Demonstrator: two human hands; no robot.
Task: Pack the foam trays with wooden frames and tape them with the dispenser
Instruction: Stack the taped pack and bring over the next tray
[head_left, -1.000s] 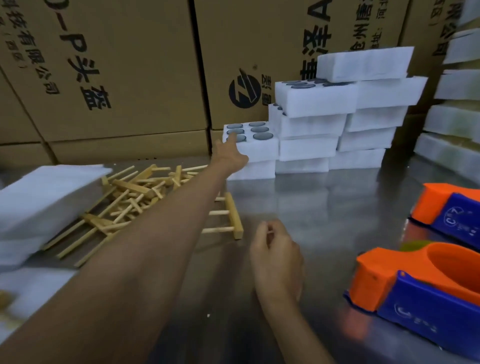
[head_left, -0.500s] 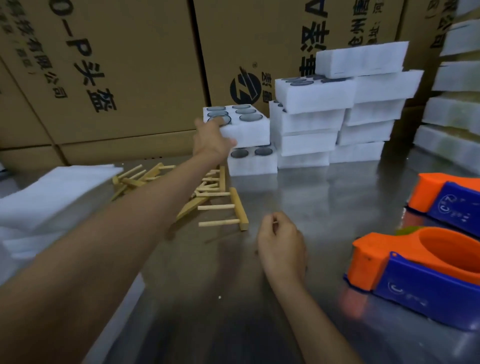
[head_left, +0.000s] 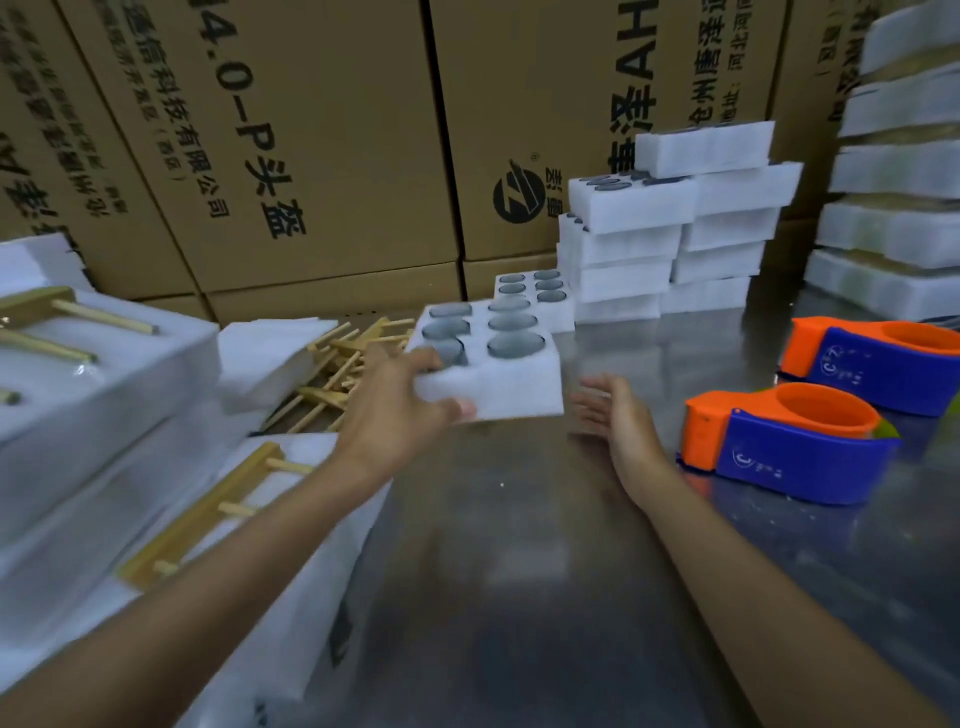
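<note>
A white foam tray (head_left: 488, 364) with six round pockets hangs above the steel table (head_left: 519, 545), just in front of the person, carried at its near left corner alone. The left hand (head_left: 395, 410) grasps that corner, thumb along the near edge and fingers on top beside the nearest pocket. The right hand (head_left: 615, 421) is released, palm turned toward the tray's right side, near it but not touching.

Held by one corner, the soft foam could sag or twist, and a dark disc might slip from a pocket if the tray tips; the open hand looks placed to steady it. A careless set-down could also knock the loose wooden frames (head_left: 337, 374) lying just to the left.

Each pocket seems to hold a dark round piece. A second tray (head_left: 540, 301) on the table farther back shows the same. Beyond it stands a stack of foam trays (head_left: 675, 228), contents mostly hidden. Foam packs (head_left: 104, 374) at the near left carry wooden frames on top. Two orange-and-blue tape dispensers (head_left: 789, 447) sit to the right, untouched.
</note>
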